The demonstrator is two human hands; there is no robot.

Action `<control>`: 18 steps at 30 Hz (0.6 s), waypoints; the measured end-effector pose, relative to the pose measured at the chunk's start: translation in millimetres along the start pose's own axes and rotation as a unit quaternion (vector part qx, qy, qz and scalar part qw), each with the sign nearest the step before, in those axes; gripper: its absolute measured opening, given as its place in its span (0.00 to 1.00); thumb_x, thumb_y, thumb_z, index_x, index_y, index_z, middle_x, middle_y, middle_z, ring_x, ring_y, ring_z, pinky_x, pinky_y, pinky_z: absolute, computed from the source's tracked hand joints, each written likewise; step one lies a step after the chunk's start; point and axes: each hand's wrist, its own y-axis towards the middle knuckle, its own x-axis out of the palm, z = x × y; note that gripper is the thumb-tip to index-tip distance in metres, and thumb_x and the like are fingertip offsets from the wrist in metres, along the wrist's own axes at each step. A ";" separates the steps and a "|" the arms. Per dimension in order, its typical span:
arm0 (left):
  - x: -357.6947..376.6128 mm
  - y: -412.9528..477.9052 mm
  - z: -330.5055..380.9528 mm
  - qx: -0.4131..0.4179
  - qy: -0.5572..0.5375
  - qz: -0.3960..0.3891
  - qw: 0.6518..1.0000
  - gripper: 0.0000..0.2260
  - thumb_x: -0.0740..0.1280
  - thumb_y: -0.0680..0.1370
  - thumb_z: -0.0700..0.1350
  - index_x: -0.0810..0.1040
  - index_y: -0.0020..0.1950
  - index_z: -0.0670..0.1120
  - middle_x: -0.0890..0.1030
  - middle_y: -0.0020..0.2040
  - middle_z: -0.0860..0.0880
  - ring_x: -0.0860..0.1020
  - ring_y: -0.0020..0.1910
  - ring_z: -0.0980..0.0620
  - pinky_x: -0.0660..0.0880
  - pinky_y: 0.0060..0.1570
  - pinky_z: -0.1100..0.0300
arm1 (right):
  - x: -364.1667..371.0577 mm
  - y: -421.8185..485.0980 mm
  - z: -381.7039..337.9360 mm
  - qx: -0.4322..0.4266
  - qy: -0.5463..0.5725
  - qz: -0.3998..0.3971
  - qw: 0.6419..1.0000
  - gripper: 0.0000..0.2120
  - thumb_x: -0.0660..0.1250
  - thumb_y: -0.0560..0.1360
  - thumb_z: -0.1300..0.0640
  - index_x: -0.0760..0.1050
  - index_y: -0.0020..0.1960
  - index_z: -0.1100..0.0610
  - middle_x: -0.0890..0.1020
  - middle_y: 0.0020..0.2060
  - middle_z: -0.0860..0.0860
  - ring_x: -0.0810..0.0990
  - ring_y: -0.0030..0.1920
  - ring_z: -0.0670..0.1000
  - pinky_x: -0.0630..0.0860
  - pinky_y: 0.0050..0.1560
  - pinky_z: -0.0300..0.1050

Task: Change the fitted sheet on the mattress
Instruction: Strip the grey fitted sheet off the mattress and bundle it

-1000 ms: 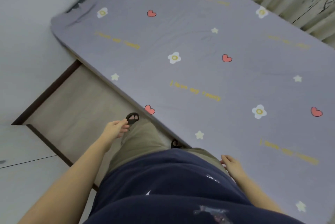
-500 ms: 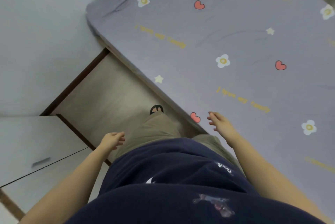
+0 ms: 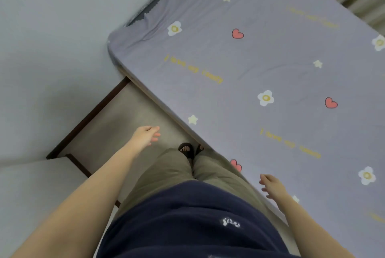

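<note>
The lilac fitted sheet [image 3: 260, 65], printed with flowers and hearts, lies stretched over the mattress [image 3: 144, 13], puckered only at the far left corner. It looks light, soft and limp, and that gathered corner seems the place to hook fingers under. The left hand [image 3: 145, 135] reaches out over the floor, loose and empty. The right hand [image 3: 270, 186] hovers spread above the sheet's near edge, holding nothing.

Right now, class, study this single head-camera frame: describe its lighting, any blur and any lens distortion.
Head view: soft, even light, no glare; the yellow lettering on the fitted sheet is smeared unreadable; the left hand is slightly blurred at its fingertips; forearms swell toward the bottom edge, likely wide-angle stretch.
</note>
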 end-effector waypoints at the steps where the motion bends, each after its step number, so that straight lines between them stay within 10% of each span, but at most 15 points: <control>1: -4.6 7.7 8.7 0.009 -0.001 0.004 1.000 0.16 0.60 0.82 0.46 0.75 0.65 0.38 0.80 0.60 0.41 0.78 0.56 0.46 0.69 0.58 0.55 | 1.7 4.1 -13.1 0.003 0.013 0.000 1.000 0.15 0.56 0.82 0.50 0.72 0.62 0.59 0.77 0.58 0.56 0.78 0.54 0.58 0.74 0.61 0.59; 11: -117.8 150.0 83.3 0.059 0.072 0.012 0.996 0.09 0.64 0.80 0.48 0.79 0.57 0.45 0.82 0.55 0.47 0.80 0.46 0.53 0.70 0.40 0.63 | 93.1 34.9 -244.7 -0.107 0.011 -0.007 0.994 0.19 0.55 0.82 0.52 0.70 0.70 0.58 0.76 0.61 0.53 0.76 0.60 0.56 0.71 0.63 0.51; 18: -243.0 275.5 142.5 0.054 0.196 0.035 0.978 0.15 0.67 0.78 0.43 0.78 0.63 0.39 0.80 0.61 0.40 0.78 0.60 0.42 0.72 0.64 0.52 | 187.8 41.3 -393.2 -0.102 0.031 -0.007 0.994 0.21 0.55 0.83 0.51 0.65 0.75 0.56 0.71 0.70 0.56 0.70 0.69 0.56 0.64 0.71 0.50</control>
